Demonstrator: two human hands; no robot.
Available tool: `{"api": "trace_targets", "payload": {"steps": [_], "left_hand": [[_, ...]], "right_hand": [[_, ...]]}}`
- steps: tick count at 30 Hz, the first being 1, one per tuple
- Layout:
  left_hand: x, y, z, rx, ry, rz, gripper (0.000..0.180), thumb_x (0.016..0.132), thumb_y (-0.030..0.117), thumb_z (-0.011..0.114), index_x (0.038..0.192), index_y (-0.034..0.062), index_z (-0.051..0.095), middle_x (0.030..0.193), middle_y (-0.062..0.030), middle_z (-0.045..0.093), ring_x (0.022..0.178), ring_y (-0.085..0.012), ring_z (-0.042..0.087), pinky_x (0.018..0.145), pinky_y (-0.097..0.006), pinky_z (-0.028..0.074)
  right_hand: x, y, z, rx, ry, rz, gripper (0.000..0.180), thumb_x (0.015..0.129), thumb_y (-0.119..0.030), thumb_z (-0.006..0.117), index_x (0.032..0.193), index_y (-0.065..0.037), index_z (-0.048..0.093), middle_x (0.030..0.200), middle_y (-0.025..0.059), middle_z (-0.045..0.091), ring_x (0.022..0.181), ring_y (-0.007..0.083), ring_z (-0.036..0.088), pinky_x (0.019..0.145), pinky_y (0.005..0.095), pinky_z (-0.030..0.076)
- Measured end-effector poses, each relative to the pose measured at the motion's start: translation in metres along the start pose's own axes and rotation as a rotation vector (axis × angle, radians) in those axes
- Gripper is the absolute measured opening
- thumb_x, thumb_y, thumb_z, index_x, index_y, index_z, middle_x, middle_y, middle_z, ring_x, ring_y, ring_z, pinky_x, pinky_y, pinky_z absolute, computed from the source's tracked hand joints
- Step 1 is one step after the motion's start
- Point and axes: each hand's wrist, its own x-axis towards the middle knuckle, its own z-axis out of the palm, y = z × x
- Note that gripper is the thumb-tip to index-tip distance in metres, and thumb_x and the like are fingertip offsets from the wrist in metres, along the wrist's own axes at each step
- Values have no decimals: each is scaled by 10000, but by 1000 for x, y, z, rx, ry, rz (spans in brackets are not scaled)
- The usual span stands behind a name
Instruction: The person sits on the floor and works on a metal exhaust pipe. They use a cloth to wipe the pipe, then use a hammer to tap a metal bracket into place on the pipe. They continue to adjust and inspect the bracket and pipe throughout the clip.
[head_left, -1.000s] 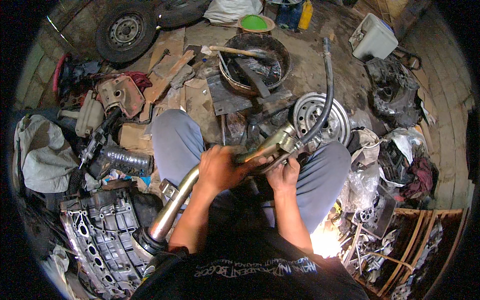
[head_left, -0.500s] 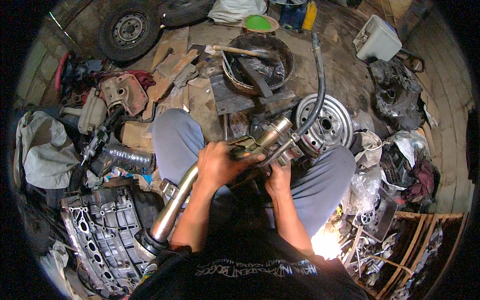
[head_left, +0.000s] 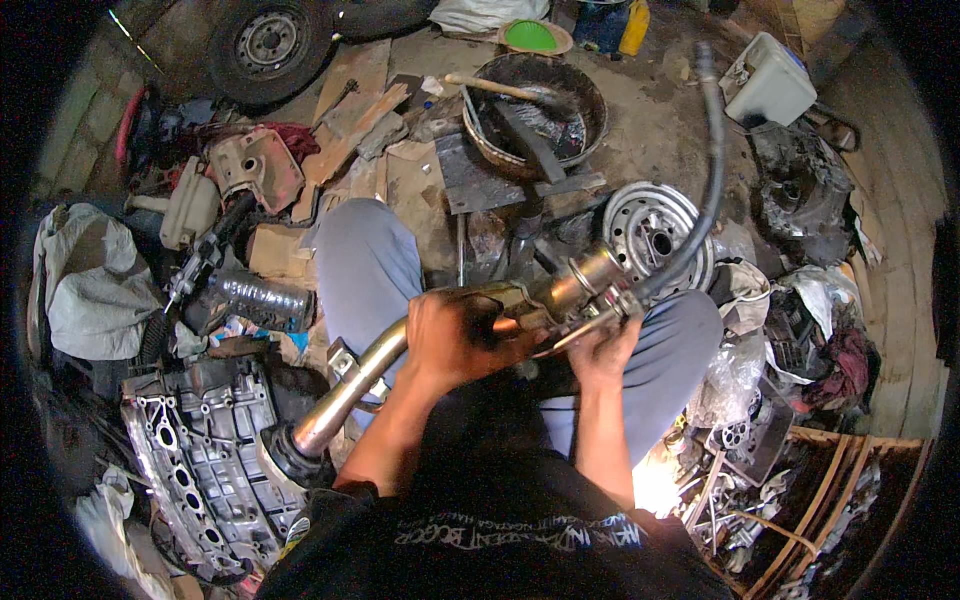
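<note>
A long gold-toned metal pipe [head_left: 362, 388] lies slantwise across my lap, from a black flared collar [head_left: 296, 452] at lower left up to a wide bare mouth [head_left: 592, 272]. Around its middle, my left hand [head_left: 452, 345] is closed with fingers wrapped over it. My right hand [head_left: 604, 352] grips the upper end from below, by a bracket and a thin side tube; its fingertips are partly hidden. From that side tube a black rubber hose [head_left: 712, 175] curves up to the right, its free end in the air, blurred.
Beyond my knees stands a blackened basin [head_left: 488, 150] with a wooden-handled tool [head_left: 492, 87] across it. A silver wheel rim [head_left: 622, 222] lies right of my knees. An engine casting [head_left: 215, 455] sits at left, a tyre [head_left: 226, 62] at far left, a white container [head_left: 775, 90] at far right.
The pipe's upper end and my right hand have shifted right and slightly down. The hose has swung right with them. My left hand stays on the pipe, a little lower and further right.
</note>
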Motion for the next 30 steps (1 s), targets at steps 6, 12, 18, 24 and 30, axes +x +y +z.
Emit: {"api": "trace_targets", "payload": {"steps": [6, 12, 18, 24, 30], "left_hand": [[-32, -17, -3, -274, 35, 331, 422, 535, 374, 876, 819, 95, 734, 758, -75, 705, 645, -260, 680, 597, -349, 528], [-54, -21, -8, -234, 156, 433, 543, 455, 465, 892, 813, 95, 723, 859, -99, 716, 683, -258, 680, 676, -369, 528], [-65, -30, -12, -54, 467, 533, 652, 476, 587, 876, 829, 76, 679, 838, -81, 703, 647, -249, 649, 670, -365, 521], [-69, -44, -7, -168, 444, 520, 646, 530, 592, 852, 789, 38, 642, 766, -84, 666, 627, -255, 643, 611, -341, 516], [-72, -31, -6, -176, 483, 402, 648, 579, 611, 817, 721, 3, 641, 737, -106, 657, 624, -269, 638, 601, -356, 516]], "right_hand": [[2, -19, 13, -454, -579, 292, 621, 960, -517, 510, 1301, 2, 518, 1017, 97, 638, 805, 191, 647, 627, 317, 536], [-1, -35, 62, -744, -734, 513, 495, 991, -439, 496, 1134, 14, 635, 960, 75, 676, 810, 162, 625, 738, 286, 469], [-2, -38, 116, -1116, -882, 577, 396, 943, -269, 588, 1198, 34, 604, 1039, 134, 689, 929, 230, 651, 844, 329, 495], [1, -30, 110, -1109, -1185, 479, 463, 810, -205, 735, 1161, 71, 612, 1060, 119, 686, 990, 191, 634, 900, 324, 489], [8, -28, 85, -903, -1140, 551, 467, 732, -177, 766, 1129, 45, 658, 1104, 136, 690, 1027, 212, 646, 934, 349, 496]]}}
